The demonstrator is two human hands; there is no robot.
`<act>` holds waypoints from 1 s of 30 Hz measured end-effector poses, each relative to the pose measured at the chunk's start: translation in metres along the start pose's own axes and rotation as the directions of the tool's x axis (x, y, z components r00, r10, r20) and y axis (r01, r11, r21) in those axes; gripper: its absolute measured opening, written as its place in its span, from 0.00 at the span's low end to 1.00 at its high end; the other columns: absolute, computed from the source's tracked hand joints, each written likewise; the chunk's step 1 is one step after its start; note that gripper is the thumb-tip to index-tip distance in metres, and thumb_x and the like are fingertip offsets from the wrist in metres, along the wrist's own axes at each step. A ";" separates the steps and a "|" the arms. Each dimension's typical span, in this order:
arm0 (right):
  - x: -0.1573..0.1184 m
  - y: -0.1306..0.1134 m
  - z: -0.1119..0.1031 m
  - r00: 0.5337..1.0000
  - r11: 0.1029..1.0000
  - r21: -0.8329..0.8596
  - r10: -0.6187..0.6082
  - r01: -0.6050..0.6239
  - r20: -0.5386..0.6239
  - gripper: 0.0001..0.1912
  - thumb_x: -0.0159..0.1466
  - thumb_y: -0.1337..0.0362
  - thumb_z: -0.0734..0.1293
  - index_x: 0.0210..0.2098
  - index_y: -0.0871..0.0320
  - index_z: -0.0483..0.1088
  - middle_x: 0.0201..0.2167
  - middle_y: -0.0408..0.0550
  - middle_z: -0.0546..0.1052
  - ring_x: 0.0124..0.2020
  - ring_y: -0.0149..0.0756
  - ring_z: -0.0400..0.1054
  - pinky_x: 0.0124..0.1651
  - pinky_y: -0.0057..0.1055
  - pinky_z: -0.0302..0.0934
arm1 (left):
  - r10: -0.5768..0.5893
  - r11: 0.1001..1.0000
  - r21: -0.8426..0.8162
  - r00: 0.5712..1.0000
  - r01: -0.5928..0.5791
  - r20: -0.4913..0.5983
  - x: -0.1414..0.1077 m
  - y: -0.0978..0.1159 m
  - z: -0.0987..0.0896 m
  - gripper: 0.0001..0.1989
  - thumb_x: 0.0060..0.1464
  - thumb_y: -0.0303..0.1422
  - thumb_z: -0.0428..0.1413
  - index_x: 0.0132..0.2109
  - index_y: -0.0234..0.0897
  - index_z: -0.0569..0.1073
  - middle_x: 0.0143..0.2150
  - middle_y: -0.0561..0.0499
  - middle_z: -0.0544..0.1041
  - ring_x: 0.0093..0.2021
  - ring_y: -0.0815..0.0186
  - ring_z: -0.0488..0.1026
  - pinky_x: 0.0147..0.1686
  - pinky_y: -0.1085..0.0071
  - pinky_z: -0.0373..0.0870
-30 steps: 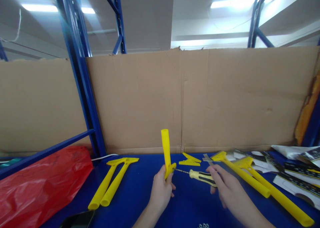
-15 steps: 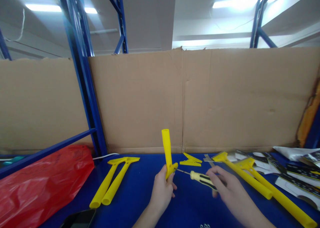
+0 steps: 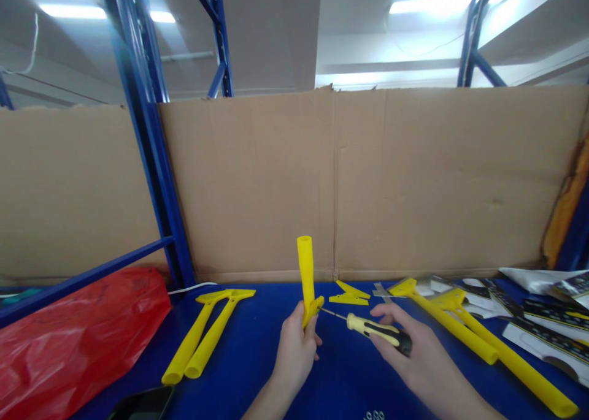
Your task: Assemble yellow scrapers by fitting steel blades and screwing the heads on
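- In the head view, the left hand is closed around the low end of a bright yellow plastic tool with a round hollow handle.
- That tool rises out of the left hand, almost straight up, with its open end at the top. Its short head pokes out on the side that faces the right hand.
- The right hand is part way open, with its fingers not wrapped round. A cream and black screwdriver with a thin metal rod lies against it. I cannot tell how hard the fingers press.
- The big thing is how these two line up: the screwdriver points from the right hand over to the left hand, leaning a little up and away. Its tip meets the yellow head, or comes very near it; it is too small to tell. The left hand is nearer to that spot.
- Past both hands, in the space between them, lie small flat yellow plastic pieces.
- Two more yellow tools lie left of the left hand, and two others lie just beside the right hand, on its right.
- Tiny metal rings sit on the blue table, nearer the person than the right hand.
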State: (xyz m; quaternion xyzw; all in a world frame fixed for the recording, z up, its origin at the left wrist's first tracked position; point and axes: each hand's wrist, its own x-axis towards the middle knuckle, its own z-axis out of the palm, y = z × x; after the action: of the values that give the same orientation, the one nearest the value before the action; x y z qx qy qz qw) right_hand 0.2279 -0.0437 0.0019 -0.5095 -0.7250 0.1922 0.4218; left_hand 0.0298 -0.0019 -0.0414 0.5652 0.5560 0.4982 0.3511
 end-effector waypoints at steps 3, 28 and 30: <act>0.000 -0.005 -0.001 0.999 1.000 -0.028 0.003 -0.001 0.051 0.08 0.59 0.58 0.61 0.30 0.53 0.69 0.22 0.40 0.72 0.23 0.32 0.63 0.25 0.26 0.57 | 0.005 1.000 -0.007 1.000 -0.005 -0.014 0.000 0.002 0.000 0.06 0.55 0.30 0.50 0.40 0.34 0.69 0.19 0.59 0.65 0.15 0.74 0.65 0.10 0.82 0.62; -0.003 0.005 0.015 0.998 0.997 -0.052 0.065 -0.063 0.025 0.11 0.62 0.55 0.59 0.39 0.52 0.67 0.25 0.42 0.75 0.25 0.36 0.69 0.28 0.28 0.60 | 0.004 0.968 -0.243 0.974 -0.060 -0.225 0.004 0.008 -0.002 0.16 0.52 0.40 0.54 0.42 0.33 0.67 0.30 0.51 0.73 0.19 0.71 0.70 0.13 0.76 0.69; -0.002 0.008 0.015 0.997 0.990 -0.121 0.074 -0.070 0.036 0.12 0.62 0.55 0.59 0.41 0.52 0.67 0.28 0.43 0.77 0.28 0.39 0.71 0.30 0.30 0.61 | 0.023 0.974 -0.216 0.972 -0.075 -0.235 0.003 0.008 -0.004 0.15 0.53 0.40 0.53 0.43 0.33 0.66 0.28 0.52 0.73 0.19 0.71 0.71 0.15 0.76 0.70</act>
State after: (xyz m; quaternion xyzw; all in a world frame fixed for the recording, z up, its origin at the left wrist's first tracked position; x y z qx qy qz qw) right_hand 0.2204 -0.0406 -0.0130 -0.5556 -0.7246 0.1738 0.3688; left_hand 0.0280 -0.0001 -0.0325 0.4740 0.5193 0.6284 0.3329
